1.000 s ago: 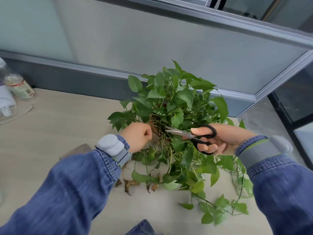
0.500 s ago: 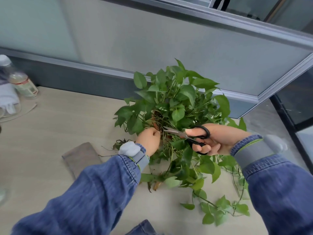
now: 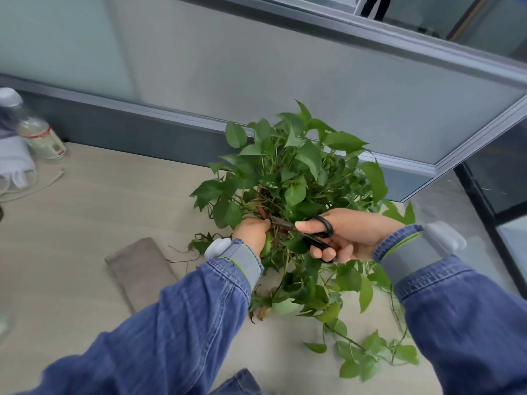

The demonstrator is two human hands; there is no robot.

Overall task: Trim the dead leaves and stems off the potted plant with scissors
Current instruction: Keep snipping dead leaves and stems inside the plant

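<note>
Over on the right half of the light wood desk (image 3: 85, 212), the potted plant (image 3: 296, 178) sits close to the grey partition wall (image 3: 256, 81), leafy green all over, with long vines trailing off toward the near right edge of the desk. The pot itself is mostly buried under foliage, so only a bit of reddish rim shows in the middle.

Right hand (image 3: 350, 235) has the black-handled scissors (image 3: 310, 230) properly gripped, thumb through the upper loop and fingers curled through the lower one. The blades point left into the base of the plant and look nearly closed (tips are lost in the stems, so can't say exactly what they're on).

Left hand (image 3: 252, 232) is pushed into the foliage right at the scissor tips, fingers curled in around stems at the plant's base. What exactly it's pinching is hidden by leaves. Both wrists have grey bands (image 3: 242, 259) with white pods on them, over blue denim sleeves.

Some brown, withered leaves (image 3: 261, 312) lie on the desk under the near side of the plant, and a few dry bits of stem (image 3: 182, 253) are scattered just left of the left wrist. Next to those is a flat grey-brown cloth (image 3: 139, 269). Way off at the far left edge there's a clear plastic bottle (image 3: 40, 135) with a red and white label, beside something white that's cut off by the frame.
</note>
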